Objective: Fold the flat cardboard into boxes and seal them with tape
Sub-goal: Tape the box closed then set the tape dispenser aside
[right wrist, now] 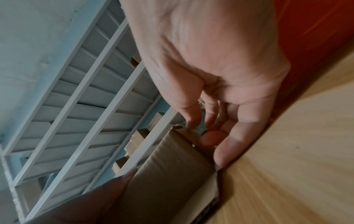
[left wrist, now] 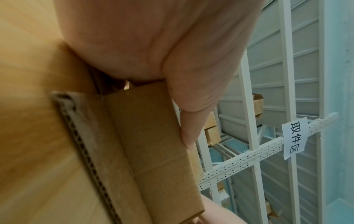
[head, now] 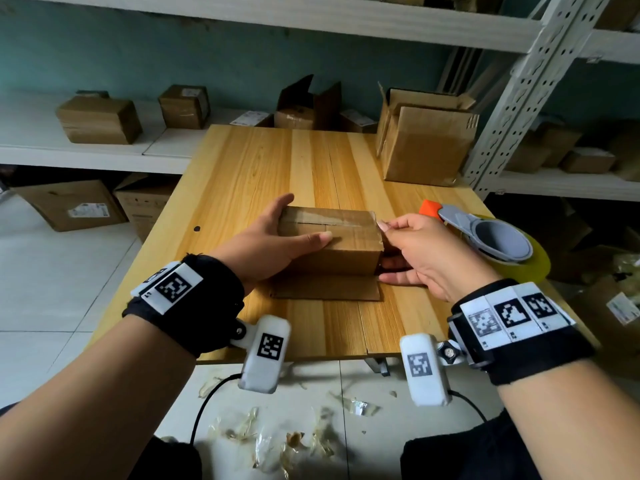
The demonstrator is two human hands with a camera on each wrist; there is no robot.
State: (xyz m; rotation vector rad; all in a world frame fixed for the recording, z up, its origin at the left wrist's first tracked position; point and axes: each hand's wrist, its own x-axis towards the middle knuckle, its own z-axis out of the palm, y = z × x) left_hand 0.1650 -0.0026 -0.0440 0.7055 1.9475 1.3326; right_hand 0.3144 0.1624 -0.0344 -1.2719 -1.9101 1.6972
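A small cardboard box (head: 332, 242) sits on the near middle of the wooden table (head: 263, 174), one loose flap (head: 325, 287) lying flat toward the near edge. The left hand (head: 266, 244) wraps its left end — thumb along the front face, fingers over the far top edge. The right hand (head: 419, 251) pinches the tape end (head: 381, 226) at the box's upper right corner, lower fingers flat on the table. Just beside that hand lies the tape dispenser (head: 491, 239), close to the right edge. A larger open carton (head: 424, 147) fills the far right corner — the far left tabletop is bare wood.
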